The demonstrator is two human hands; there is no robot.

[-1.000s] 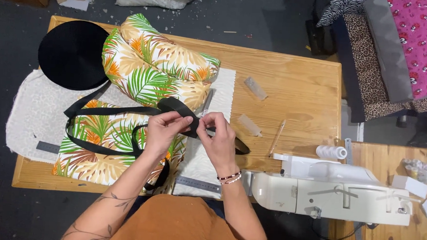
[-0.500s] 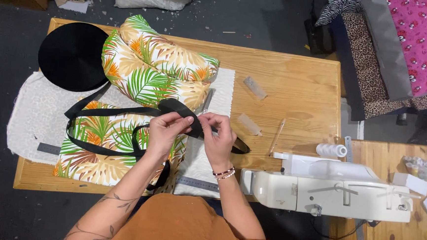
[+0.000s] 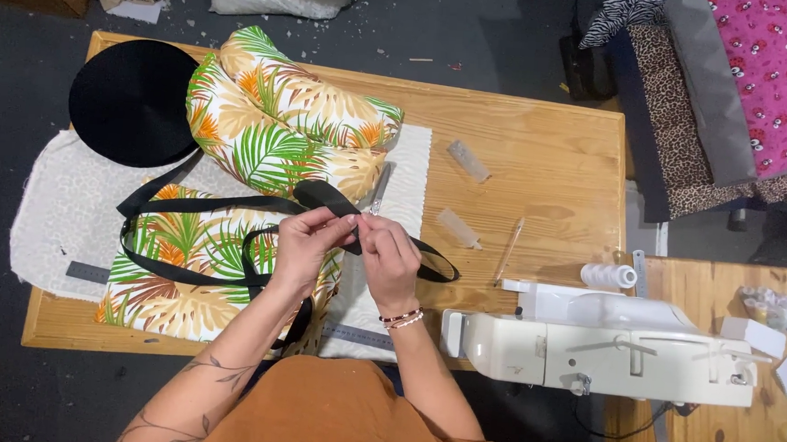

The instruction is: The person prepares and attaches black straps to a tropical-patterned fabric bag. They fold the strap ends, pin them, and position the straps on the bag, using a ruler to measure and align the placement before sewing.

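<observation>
Here both hands meet over the middle of the wooden tabletop (image 3: 543,157), working one black strap (image 3: 185,206). The left hand (image 3: 305,247) has its fingers pinched together on the strap where it folds into a loop, and the right hand (image 3: 389,262) closes its fingers on the same strap just beside the left, the fingertips of the two hands nearly touching. A beaded bracelet (image 3: 403,318) circles the right wrist.

The strap runs left from the hands across a flat piece of palm-leaf print fabric (image 3: 171,280), curls back in a long loop, and another length trails to the right of the hands onto bare wood. Behind the hands lies a bulkier, folded bundle of the same leaf print (image 3: 281,119), and to its left sits a black round piece (image 3: 132,100) overlapping a pale patterned cloth (image 3: 53,209). A white textured cloth (image 3: 406,172) lies under the hands, with a grey ruler (image 3: 359,335) at its near edge.

To the right of the hands, well apart from them, lie two small clear plastic pieces (image 3: 467,160) and a pencil (image 3: 508,249). A white sewing machine (image 3: 600,347) stands at the right near corner, with a spool of white thread (image 3: 609,276) just behind it.
</observation>
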